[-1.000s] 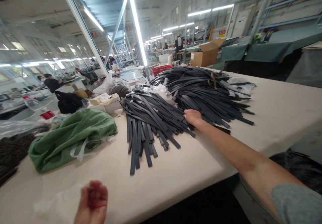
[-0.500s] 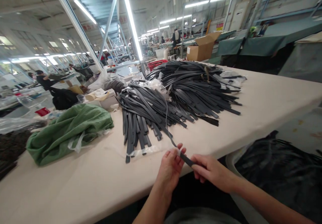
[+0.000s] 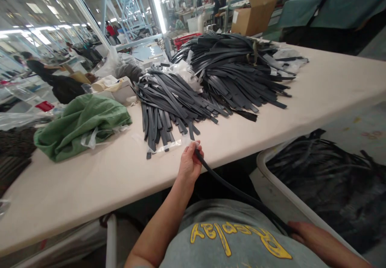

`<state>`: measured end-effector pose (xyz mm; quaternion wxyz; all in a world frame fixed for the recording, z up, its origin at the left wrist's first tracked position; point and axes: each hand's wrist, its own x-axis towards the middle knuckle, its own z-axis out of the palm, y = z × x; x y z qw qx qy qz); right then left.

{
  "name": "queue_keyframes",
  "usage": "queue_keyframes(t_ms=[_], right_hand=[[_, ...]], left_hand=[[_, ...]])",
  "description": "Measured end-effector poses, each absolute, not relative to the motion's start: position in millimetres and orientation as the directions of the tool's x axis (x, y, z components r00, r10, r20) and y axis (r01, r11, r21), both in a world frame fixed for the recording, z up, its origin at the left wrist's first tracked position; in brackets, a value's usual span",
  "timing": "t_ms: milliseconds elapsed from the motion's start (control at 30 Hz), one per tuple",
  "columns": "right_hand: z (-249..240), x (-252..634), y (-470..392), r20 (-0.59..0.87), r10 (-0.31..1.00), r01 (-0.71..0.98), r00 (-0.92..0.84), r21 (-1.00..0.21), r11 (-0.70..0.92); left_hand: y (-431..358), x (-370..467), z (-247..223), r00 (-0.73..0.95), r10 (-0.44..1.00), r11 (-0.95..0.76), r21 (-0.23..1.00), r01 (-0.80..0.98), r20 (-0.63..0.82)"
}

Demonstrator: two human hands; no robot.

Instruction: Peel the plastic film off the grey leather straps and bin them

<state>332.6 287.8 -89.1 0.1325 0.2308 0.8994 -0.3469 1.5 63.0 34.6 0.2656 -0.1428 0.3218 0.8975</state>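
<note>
A long dark grey strip (image 3: 232, 185) sags between my two hands, across the front of my shirt. My left hand (image 3: 191, 160) is closed on it at the table's front edge, thumb and fingers pinched together. At the lower right, my right hand (image 3: 306, 235) grips the strip farther along; its fingertips are partly hidden. Just beyond my left hand lies a loose bundle of similar dark strips (image 3: 169, 107), and a larger heap of strips (image 3: 235, 75) is behind it to the right. Clear plastic film (image 3: 171, 144) lies near my left fingers.
A white bin (image 3: 265, 165) full of dark strips stands below the table (image 3: 325, 75) at the right. Crumpled green cloth (image 3: 81, 123) lies on the left. Behind the heap is an open cardboard box (image 3: 256, 15). A person (image 3: 39, 65) works at the far left.
My right hand has moved down and right, away from my left hand, drawing out a long length of strip between them. The view has tilted downward.
</note>
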Motion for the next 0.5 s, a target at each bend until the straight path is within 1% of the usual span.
queue_keyframes(t_ms=[67,133,167,233,267,300,367,433,500], right_hand=[[-79,305,275,-0.412,0.283,0.488,-0.866,-0.574,0.658],[-57,261,253,-0.318,0.225,0.387,-0.921,-0.683,0.62],[-43,236,239,-0.267,0.178,0.32,-0.947,-0.752,0.576],[-14,189,212,-0.176,0.047,0.179,-0.983,-0.887,0.426],[0,169,199,-0.111,0.027,0.113,-0.993,-0.929,0.352],[11,152,189,-0.064,0.037,0.073,-0.997,-0.949,0.308],[27,131,178,-0.056,0.085,0.077,-0.995,-0.961,0.265],[33,128,178,-0.072,0.12,0.102,-0.99,-0.956,0.275],[34,139,185,-0.057,0.165,0.106,-0.985,-0.948,0.301]], left_hand=[[67,16,31,-0.817,0.387,-0.634,0.519,-0.572,-0.427],[70,29,28,-0.813,0.393,-0.607,0.543,-0.58,-0.43],[72,36,27,-0.811,0.398,-0.59,0.557,-0.584,-0.428],[75,48,25,-0.807,0.414,-0.557,0.585,-0.59,-0.421],[76,54,25,-0.804,0.429,-0.537,0.599,-0.594,-0.413],[76,58,25,-0.799,0.448,-0.515,0.615,-0.597,-0.401],[74,61,26,-0.802,0.463,-0.493,0.643,-0.587,-0.377],[69,59,28,-0.829,0.426,-0.525,0.647,-0.553,-0.363],[63,52,30,-0.846,0.356,-0.58,0.616,-0.533,-0.397]])
